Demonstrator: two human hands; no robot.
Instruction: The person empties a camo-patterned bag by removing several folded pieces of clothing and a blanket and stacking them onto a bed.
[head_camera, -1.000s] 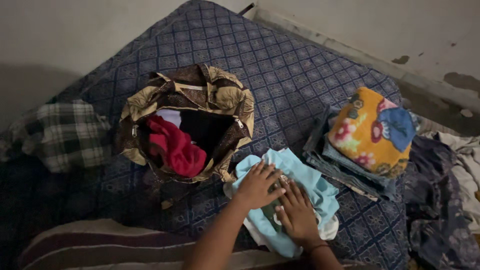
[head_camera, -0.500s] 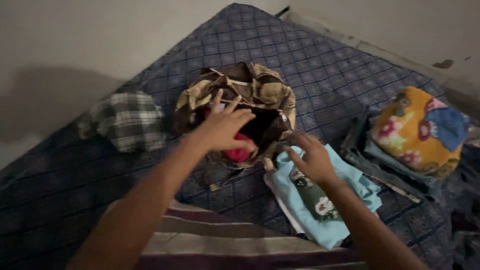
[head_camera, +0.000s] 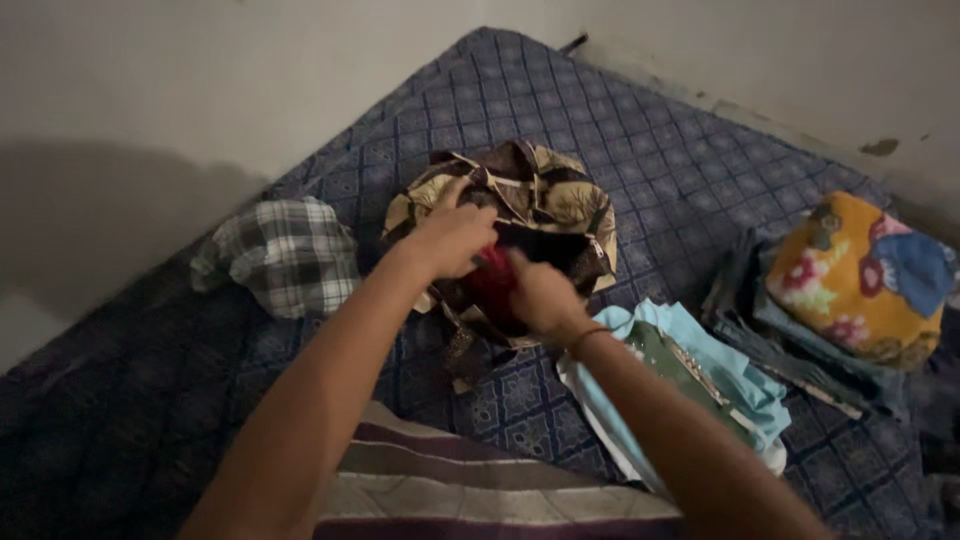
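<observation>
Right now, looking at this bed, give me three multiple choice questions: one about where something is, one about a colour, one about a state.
1. Where does the checked cloth lie?
A. left of the bag
B. inside the bag
C. on the light blue garment

2. What colour is the cloth both hands are at, in the bag's mouth?
A. white
B. red
C. green

3. How does the bag stand?
A. zipped shut
B. open at the top
C. folded flat

Answers:
1. A, it sits apart on the mattress, left of the bag.
2. B, the red cloth shows between the left hand and right hand.
3. B, its mouth gapes with cloth inside.
</observation>
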